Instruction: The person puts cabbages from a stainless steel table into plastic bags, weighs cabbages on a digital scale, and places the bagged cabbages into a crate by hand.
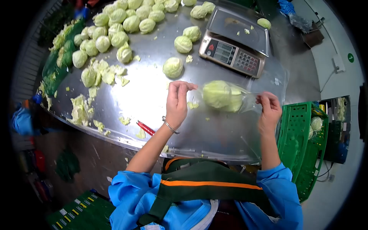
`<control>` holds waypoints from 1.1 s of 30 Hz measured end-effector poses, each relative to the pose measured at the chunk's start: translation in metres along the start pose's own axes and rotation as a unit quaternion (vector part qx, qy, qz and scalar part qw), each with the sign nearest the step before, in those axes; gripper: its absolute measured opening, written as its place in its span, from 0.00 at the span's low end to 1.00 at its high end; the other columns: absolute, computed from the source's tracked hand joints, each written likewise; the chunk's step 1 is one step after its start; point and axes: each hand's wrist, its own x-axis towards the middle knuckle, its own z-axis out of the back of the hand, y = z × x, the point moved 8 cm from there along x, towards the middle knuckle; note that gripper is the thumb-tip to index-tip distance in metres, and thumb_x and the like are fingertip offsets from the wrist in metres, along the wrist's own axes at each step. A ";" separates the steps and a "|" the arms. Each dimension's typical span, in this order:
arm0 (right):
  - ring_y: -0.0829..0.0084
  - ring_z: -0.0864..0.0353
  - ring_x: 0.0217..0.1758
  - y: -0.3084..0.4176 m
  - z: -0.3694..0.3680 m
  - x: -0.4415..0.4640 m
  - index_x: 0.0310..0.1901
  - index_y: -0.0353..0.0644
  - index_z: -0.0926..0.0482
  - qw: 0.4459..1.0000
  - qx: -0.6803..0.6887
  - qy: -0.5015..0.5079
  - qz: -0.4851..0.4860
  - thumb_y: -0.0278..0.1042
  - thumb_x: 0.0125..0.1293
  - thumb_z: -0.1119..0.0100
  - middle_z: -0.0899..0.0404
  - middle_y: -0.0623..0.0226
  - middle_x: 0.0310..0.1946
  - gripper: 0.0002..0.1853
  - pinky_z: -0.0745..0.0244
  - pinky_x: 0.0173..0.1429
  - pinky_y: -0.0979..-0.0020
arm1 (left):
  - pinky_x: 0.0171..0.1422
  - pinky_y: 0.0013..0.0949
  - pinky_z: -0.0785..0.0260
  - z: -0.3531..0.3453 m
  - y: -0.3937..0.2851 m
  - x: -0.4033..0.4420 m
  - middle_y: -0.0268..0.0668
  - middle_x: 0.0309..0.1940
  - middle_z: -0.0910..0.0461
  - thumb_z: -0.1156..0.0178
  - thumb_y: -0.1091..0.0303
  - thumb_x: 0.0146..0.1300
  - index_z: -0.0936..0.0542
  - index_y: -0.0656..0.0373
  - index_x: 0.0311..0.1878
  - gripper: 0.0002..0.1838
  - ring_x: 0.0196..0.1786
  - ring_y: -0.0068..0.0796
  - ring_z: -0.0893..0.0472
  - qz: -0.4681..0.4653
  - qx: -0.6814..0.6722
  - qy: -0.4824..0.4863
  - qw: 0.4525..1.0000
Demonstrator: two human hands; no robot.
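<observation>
Two pale green cabbages (217,94) lie side by side in a clear plastic bag between my hands, over the steel table. My right hand (269,109) pinches the bag's gathered end at the right. At the bag's left end is my left hand (178,100), its fingers closed together and pointing right; what they hold, if anything, is too small to tell. A metal bangle circles my left wrist. Just beyond my left hand sits a loose cabbage (173,67). A red-handled tool (145,128) lies left of my left forearm.
A digital scale (232,57) stands beyond the bag. Several cabbages (119,39) are heaped at the far left, with torn leaves (79,110) nearer the left edge. A green crate (298,128) adjoins the table's right side. Part of another person's blue sleeve (23,120) shows at far left.
</observation>
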 end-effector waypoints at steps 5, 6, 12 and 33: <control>0.75 0.28 0.35 0.068 0.038 -0.001 0.38 0.35 0.24 0.976 0.195 0.053 0.084 0.24 0.61 0.45 0.23 0.63 0.33 0.05 0.31 0.42 0.74 | 0.49 0.41 0.29 -0.057 -0.114 0.018 0.40 0.33 0.33 0.64 0.73 0.71 0.39 0.63 0.42 0.04 0.36 0.29 0.27 -0.250 -0.027 -0.013 0.968; 0.74 0.29 0.36 0.087 0.044 -0.004 0.39 0.36 0.24 0.957 0.248 0.092 0.122 0.25 0.62 0.45 0.24 0.62 0.34 0.05 0.31 0.42 0.73 | 0.44 0.41 0.26 -0.068 -0.145 0.014 0.40 0.34 0.34 0.64 0.73 0.71 0.41 0.62 0.42 0.04 0.33 0.30 0.26 -0.335 -0.035 -0.006 0.942; 0.69 0.30 0.35 0.080 0.051 -0.026 0.36 0.40 0.25 0.977 0.148 0.018 0.151 0.29 0.63 0.45 0.28 0.64 0.32 0.04 0.33 0.40 0.72 | 0.18 0.19 0.42 -0.088 -0.147 0.018 0.36 0.26 0.35 0.62 0.70 0.71 0.42 0.59 0.42 0.04 0.17 0.16 0.37 -0.158 -0.046 -0.023 0.986; 0.86 0.39 0.15 -0.029 0.023 -0.101 0.36 0.40 0.31 0.977 0.059 -0.168 -0.114 0.33 0.70 0.56 0.33 0.76 0.19 0.07 0.41 0.20 0.79 | 0.22 0.18 0.41 -0.013 -0.033 -0.037 0.31 0.23 0.37 0.61 0.67 0.72 0.39 0.61 0.38 0.08 0.22 0.12 0.39 -0.051 0.240 -0.073 0.967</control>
